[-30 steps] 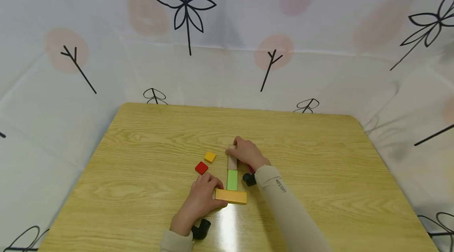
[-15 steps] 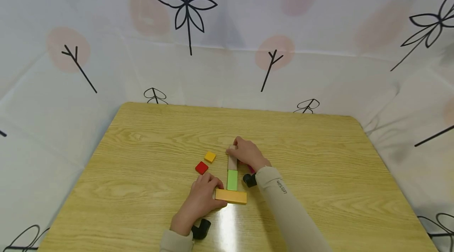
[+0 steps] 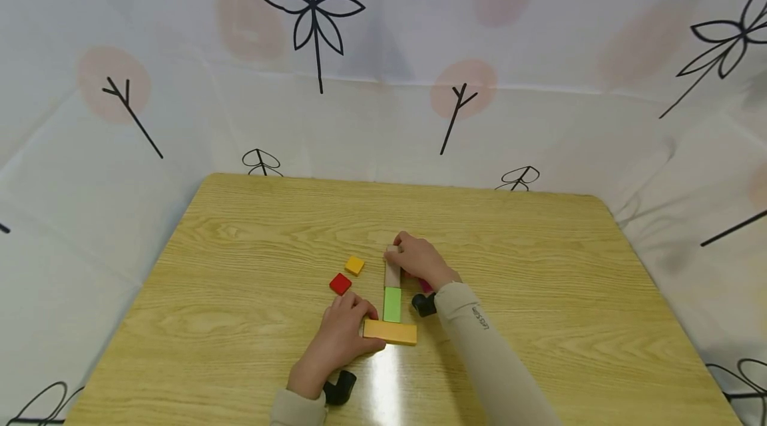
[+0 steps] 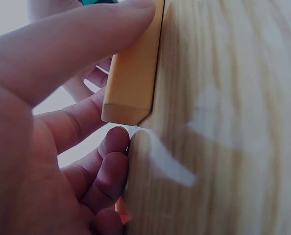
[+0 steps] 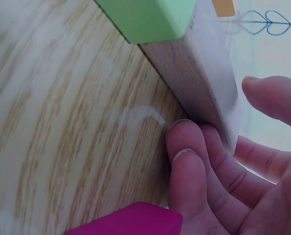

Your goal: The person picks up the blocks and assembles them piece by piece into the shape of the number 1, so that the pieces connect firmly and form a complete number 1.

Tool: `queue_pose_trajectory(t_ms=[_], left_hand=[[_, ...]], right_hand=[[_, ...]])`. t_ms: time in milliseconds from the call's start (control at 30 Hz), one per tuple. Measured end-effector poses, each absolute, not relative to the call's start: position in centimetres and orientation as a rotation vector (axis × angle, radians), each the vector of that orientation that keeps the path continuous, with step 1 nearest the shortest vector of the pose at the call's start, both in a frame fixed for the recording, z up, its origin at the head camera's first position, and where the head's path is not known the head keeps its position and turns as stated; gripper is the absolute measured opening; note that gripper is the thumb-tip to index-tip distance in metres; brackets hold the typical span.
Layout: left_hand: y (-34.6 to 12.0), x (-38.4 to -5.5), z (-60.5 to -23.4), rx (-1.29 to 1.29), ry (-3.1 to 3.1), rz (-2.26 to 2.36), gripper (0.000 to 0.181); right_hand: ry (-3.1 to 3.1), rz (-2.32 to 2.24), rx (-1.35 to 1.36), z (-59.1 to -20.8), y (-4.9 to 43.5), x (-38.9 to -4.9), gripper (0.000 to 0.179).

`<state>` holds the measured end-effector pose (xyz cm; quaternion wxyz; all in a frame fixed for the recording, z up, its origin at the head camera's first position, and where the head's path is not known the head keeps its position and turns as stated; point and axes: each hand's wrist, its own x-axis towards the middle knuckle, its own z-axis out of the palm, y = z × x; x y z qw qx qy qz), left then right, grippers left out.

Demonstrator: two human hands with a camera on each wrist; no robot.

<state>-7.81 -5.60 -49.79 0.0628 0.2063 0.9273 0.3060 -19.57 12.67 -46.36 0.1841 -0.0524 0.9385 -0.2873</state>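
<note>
My left hand pinches the left end of a long orange block between thumb and fingers; the block lies crosswise on the table. A light green block extends away from its middle. Beyond the green one, in line with it, lies a beige wooden block. My right hand is at the beige block's far end. In the right wrist view its fingers curl round the end of that beige block, while the thumb is at the other side, with a small gap showing. The far end is partly hidden by fingers.
A red block and a yellow block lie left of the row. A magenta block lies by the right hand, mostly hidden beneath the wrist in the head view. Patterned white cloth surrounds the wooden table.
My right hand has shifted very slightly to the right, its thumb tip with it. The left hand and the row of blocks stay where they were.
</note>
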Motion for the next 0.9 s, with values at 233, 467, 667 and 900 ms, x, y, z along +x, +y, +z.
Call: queue_pose_trajectory(t_ms=[233,467,667,900], left_hand=[[-5.5,-7.7,-49.6,0.612,2.8,0.922,0.033],[-5.6,-7.7,-49.6,0.613,2.8,0.935,0.033],[-5.6,-7.7,-49.7,0.619,2.796,0.946,0.033],[-5.7,-7.8,-50.0,0.618,2.798,0.949,0.034]], right_hand=[[2.645,-0.824,-0.152,-46.4,12.9,-19.4,0.043],[2.662,-0.855,-0.142,-46.5,13.4,-19.4,0.046],[2.699,-0.857,-0.114,-46.9,13.8,-19.5,0.048],[2.69,-0.947,-0.113,-47.5,14.1,-19.6,0.046]])
